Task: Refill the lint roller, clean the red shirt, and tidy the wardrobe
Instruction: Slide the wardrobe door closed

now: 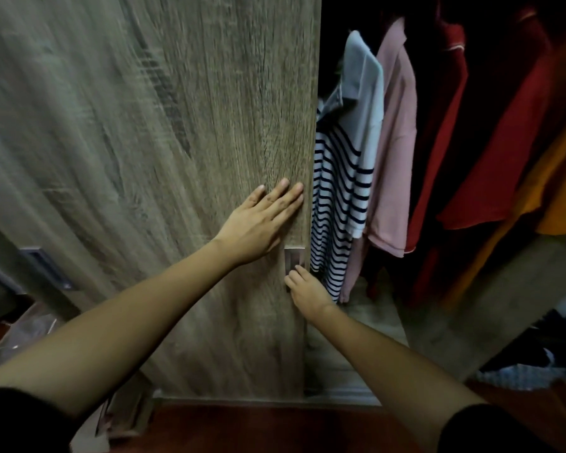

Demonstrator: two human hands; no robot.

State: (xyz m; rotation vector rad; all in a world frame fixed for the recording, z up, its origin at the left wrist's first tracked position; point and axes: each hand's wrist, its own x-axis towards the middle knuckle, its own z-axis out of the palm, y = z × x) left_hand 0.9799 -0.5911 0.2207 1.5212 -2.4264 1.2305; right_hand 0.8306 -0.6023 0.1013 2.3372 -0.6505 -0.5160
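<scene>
A wood-grain sliding wardrobe door (177,142) fills the left and middle of the head view. My left hand (262,220) lies flat against the door near its right edge, fingers straight. My right hand (304,289) is lower, with its fingers curled into the recessed metal handle (293,259) at the door's edge. To the right the wardrobe stands open, and a red shirt (490,165) hangs among other clothes. No lint roller is in view.
Hanging beside the door edge are a striped shirt (340,197), a grey polo (366,93), a pink shirt (396,158) and an orange garment (549,191). A second door's handle (46,266) shows at the left. Red-brown floor (275,429) lies below.
</scene>
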